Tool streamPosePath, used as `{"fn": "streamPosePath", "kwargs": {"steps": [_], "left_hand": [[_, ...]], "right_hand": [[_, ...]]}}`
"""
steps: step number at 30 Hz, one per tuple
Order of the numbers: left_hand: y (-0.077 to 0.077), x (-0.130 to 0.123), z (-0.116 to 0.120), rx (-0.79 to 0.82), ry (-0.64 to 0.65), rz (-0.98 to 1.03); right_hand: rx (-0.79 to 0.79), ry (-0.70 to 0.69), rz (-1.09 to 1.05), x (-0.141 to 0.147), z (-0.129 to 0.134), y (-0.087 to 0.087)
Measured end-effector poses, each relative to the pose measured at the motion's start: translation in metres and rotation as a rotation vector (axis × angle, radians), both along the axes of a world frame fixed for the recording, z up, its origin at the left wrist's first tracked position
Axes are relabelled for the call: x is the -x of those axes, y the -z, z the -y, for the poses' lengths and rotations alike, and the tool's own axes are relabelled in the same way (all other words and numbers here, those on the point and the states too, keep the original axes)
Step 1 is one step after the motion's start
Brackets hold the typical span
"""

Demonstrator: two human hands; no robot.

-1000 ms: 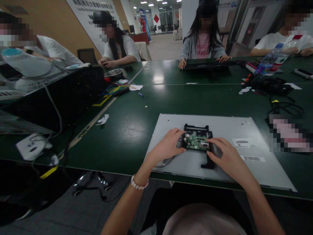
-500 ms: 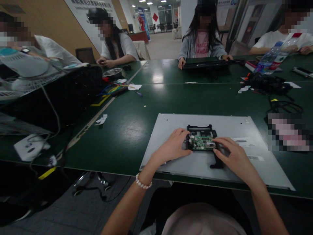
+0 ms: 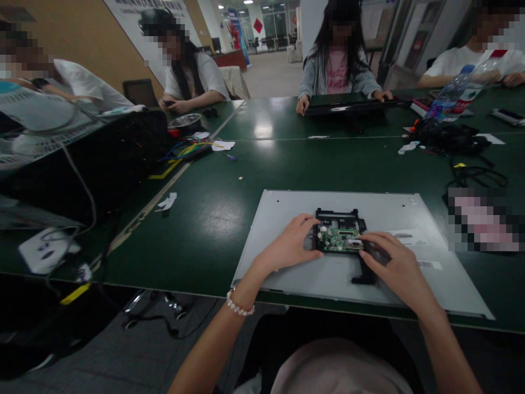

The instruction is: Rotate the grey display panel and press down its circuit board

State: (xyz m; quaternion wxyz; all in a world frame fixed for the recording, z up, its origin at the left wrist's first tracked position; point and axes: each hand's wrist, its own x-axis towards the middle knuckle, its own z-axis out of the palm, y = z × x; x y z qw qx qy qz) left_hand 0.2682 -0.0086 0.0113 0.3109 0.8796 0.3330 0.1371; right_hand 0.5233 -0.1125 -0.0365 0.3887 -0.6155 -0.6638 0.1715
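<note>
A flat grey metal panel (image 3: 295, 279) lies on the green table in front of me. On it sits a black plastic frame (image 3: 363, 271) with a green circuit board (image 3: 338, 239) in its lower middle. My left hand (image 3: 290, 243) is closed on the left edge of the frame, thumb at the near side and fingers at the far side. My right hand (image 3: 396, 262) pinches the right end of the board, near a silver connector, with thumb and forefinger.
Across the green table (image 3: 205, 213), a person holds a dark flat panel (image 3: 344, 108). At the right are plastic bottles (image 3: 451, 96), black cables (image 3: 478, 175) and a phone-like pink item (image 3: 484, 221). A large black box (image 3: 123, 158) and wires stand left.
The view has shifted very slightly. Both hands stay at the frame and board, with almost no movement.
</note>
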Motion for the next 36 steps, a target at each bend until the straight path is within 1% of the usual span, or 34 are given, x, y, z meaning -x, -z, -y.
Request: {"fn": "streamPosePath", "kwargs": {"steps": [8, 23, 36], "left_hand": [[0.004, 0.0, -0.001, -0.002, 0.009, 0.014], [0.007, 0.01, 0.003, 0.001, 0.014, 0.019], [0.005, 0.011, 0.001, -0.047, 0.04, -0.041]], "right_hand": [[0.02, 0.025, 0.002, 0.001, 0.001, -0.001], [0.021, 0.005, 0.023, 0.005, 0.002, -0.001], [0.042, -0.015, 0.013, 0.003, -0.001, 0.001]]}}
